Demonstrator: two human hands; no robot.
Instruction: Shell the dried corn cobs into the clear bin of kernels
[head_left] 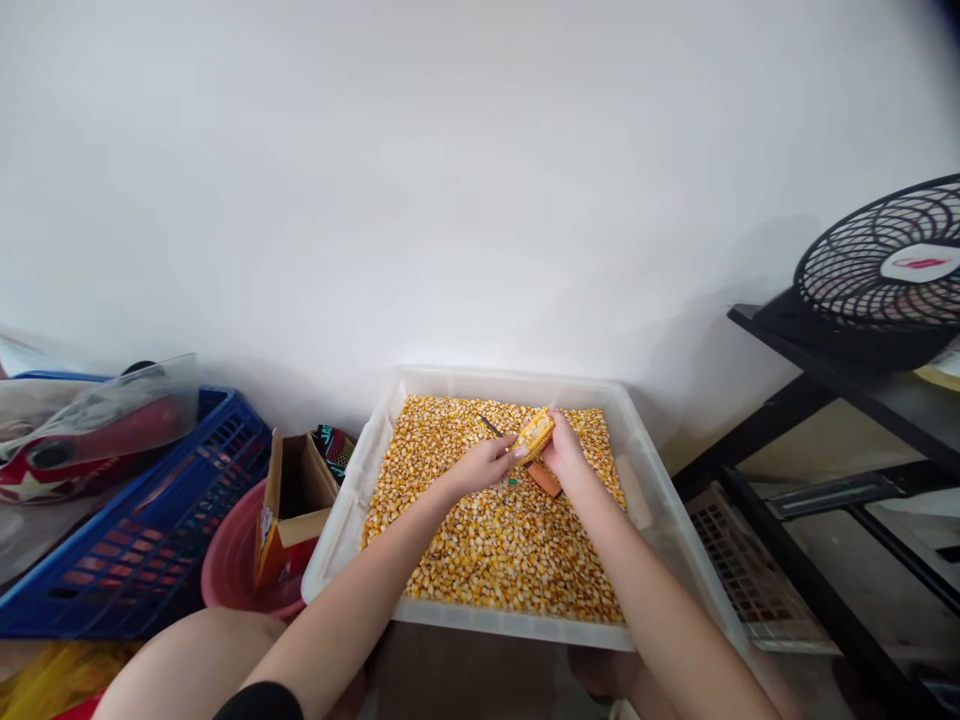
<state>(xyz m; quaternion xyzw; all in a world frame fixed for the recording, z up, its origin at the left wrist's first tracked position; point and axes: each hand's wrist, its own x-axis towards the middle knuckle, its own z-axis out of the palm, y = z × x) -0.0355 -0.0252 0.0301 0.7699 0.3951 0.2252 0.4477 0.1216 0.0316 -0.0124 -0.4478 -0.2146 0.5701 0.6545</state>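
Observation:
Both hands hold a corn cob (535, 436) above a bed of loose corn kernels (517, 560). My left hand (484, 463) grips its lower left end, while my right hand (564, 448) is closed around the upper right end. Pale patches show on the cob's upper face among yellow kernels. Beneath the cob, a tool with an orange handle (544, 479) and a thin dark shaft (491, 427) lies on the kernels; its middle is hidden. A small green piece (513, 482) lies near it. All the kernels sit in a translucent plastic tub (517, 625).
Left of the tub stand an open cardboard box (300, 490) in a pink basin (225, 560) and a blue crate (142, 560) with bagged items. A black rack (780, 540) carrying a fan (885, 260) stands to the right. Behind is a white wall (465, 180).

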